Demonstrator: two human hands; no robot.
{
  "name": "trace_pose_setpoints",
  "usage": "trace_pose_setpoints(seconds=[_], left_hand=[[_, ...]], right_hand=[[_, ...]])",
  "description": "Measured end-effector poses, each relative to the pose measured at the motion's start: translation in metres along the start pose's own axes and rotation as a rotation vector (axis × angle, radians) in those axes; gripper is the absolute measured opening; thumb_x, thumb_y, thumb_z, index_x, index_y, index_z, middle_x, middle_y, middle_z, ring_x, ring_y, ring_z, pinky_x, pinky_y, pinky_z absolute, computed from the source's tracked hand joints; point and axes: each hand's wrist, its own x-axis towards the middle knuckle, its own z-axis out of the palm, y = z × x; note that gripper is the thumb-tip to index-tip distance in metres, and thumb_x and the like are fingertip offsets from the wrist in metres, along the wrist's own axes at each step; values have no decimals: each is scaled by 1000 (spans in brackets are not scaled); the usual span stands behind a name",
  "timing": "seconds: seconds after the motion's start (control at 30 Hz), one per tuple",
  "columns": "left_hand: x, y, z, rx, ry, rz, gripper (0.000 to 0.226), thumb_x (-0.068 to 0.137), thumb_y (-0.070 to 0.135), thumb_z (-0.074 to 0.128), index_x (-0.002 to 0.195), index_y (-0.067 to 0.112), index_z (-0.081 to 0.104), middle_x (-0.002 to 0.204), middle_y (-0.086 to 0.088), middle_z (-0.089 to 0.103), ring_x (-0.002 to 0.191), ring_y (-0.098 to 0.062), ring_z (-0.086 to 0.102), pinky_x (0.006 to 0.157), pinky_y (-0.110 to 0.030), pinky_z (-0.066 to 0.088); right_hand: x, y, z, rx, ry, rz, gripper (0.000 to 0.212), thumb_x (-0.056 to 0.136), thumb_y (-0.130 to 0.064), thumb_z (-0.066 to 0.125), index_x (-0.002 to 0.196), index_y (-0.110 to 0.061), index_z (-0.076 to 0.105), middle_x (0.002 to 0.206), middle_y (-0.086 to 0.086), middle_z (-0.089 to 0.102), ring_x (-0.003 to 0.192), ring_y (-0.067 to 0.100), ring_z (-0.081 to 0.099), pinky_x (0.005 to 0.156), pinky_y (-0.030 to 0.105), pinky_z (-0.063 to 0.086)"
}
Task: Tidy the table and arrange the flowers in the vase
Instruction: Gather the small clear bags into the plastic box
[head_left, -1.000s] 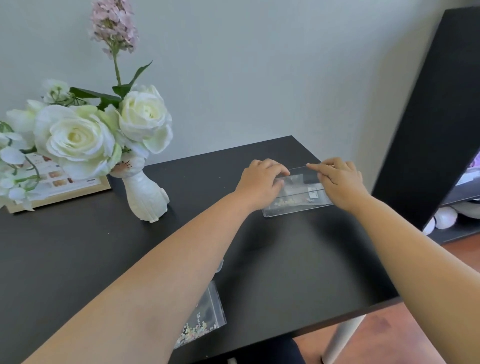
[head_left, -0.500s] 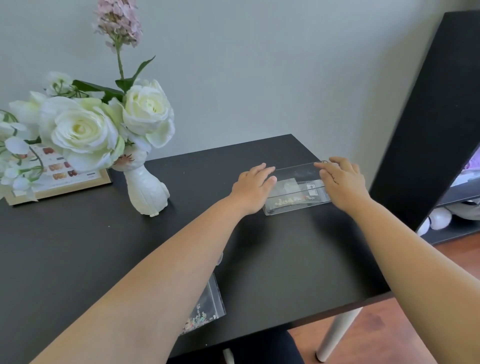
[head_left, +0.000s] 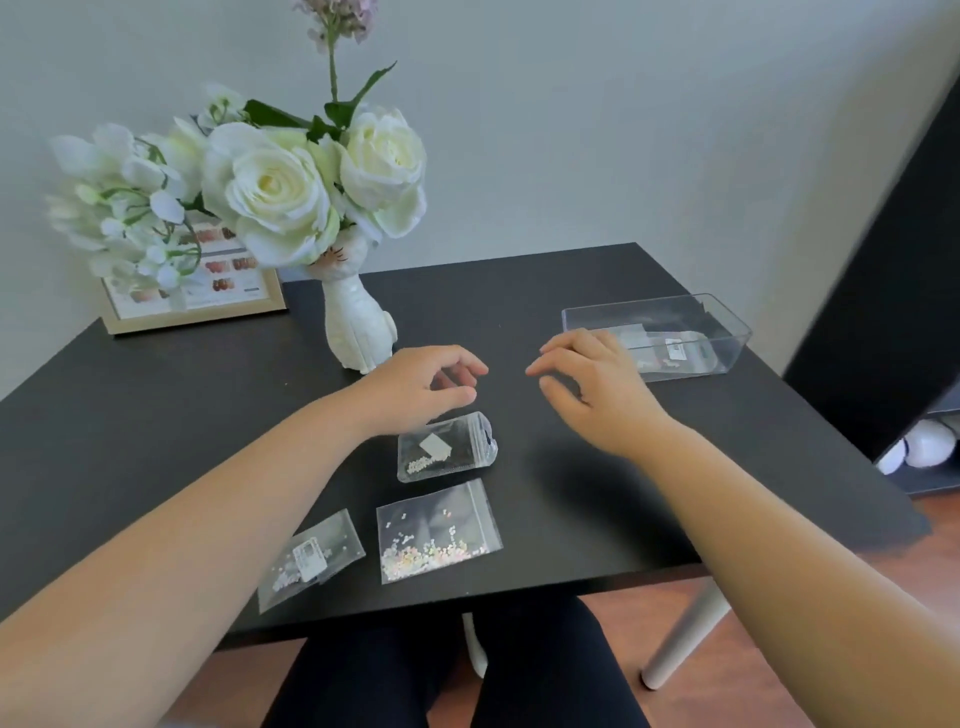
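Framed picture (head_left: 195, 291) against wall; black shelf unit (head_left: 893, 270) at right.

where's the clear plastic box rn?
Head view: the clear plastic box sits at the table's far right, near the back edge, just beyond the right hand, with small bags inside.

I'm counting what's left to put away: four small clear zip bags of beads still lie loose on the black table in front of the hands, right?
Not four: the head view shows three small clear zip bags loose on the black table, near the left hand and right hand. Others already sit in the clear plastic box.
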Motion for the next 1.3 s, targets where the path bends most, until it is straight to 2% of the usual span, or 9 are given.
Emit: trace_pose_setpoints(seconds=[0.1, 0.23, 0.4, 0.53, 0.73, 0.93, 1.07, 1.17, 1.3], left_hand=[[-30, -12, -8, 14, -1, -15, 17, 81, 52, 65, 97, 47, 66, 99, 25, 66, 94, 5, 62, 86, -28, 51], [-65, -26, -9, 97, -90, -54, 20, 75, 59, 71, 81, 40, 72, 97, 20, 62, 95, 3, 58, 86, -28, 47], [-96, -32, -2, 137, -109, -66, 46, 60, 75, 73, 92, 43, 71, 102, 24, 48, 104, 5, 42, 79, -18, 35], [-105, -28, 7, 236, -171, -57, 68, 49, 83, 72, 103, 43, 58, 112, 27, 43, 107, 5, 37, 87, -20, 38], [-99, -28, 12, 148, -227, -138, 63, 52, 71, 80, 100, 41, 54, 116, 28, 34, 111, 1, 31, 81, -21, 39], [-90, -29, 9, 30, -231, -165, 59, 53, 53, 89, 97, 38, 52, 111, 13, 54, 103, -11, 54, 78, -30, 50], [-78, -24, 3, 26, -291, -232, 67, 51, 48, 93, 108, 39, 58, 96, 13, 61, 80, -5, 59, 75, -27, 52], [-68, -21, 2, 43, -334, -238, 49, 55, 44, 93, 95, 34, 67, 84, 11, 55, 68, -7, 52, 67, -25, 45], [-63, -18, 5, 33, -344, -204, 36, 60, 42, 91, 83, 28, 69, 86, 12, 58, 77, -10, 57, 73, -26, 46]], right_hand=[[2, -12, 18, 89, -208, 52, 22, 95, -31, 53, 112, -29, 66, 112, -6, 60, 104, 16, 49, 90, 34, 44], [3, -16, 38, 130, -412, 182, 43, 88, -56, 56, 126, -36, 57, 118, -9, 55, 115, 16, 46, 101, 36, 38], [10, -23, 47, 113, -475, 284, 79, 64, -81, 58, 134, -44, 49, 137, -8, 45, 130, 20, 30, 111, 48, 23], [13, -27, 51, 42, -544, 258, 67, 55, -78, 68, 115, -50, 55, 130, -13, 43, 120, 17, 30, 101, 42, 25], [10, -26, 45, 377, -397, 371, 33, 71, -40, 80, 87, -26, 55, 95, -6, 65, 91, 15, 61, 80, 34, 50], [-6, -20, 28, 417, -233, 365, 17, 81, -29, 73, 76, -27, 57, 65, -19, 62, 55, -2, 51, 61, 20, 42], [-16, -12, 18, 408, -148, 380, 16, 81, -28, 73, 77, -26, 58, 62, -19, 62, 54, -2, 49, 59, 19, 42], [-27, -4, 15, 431, -108, 416, 15, 79, -27, 74, 77, -28, 59, 67, -14, 64, 55, -1, 49, 61, 21, 42], [-41, 7, 17, 524, -54, 495, 13, 75, -29, 74, 78, -26, 61, 72, 5, 65, 63, 12, 53, 69, 35, 48]])
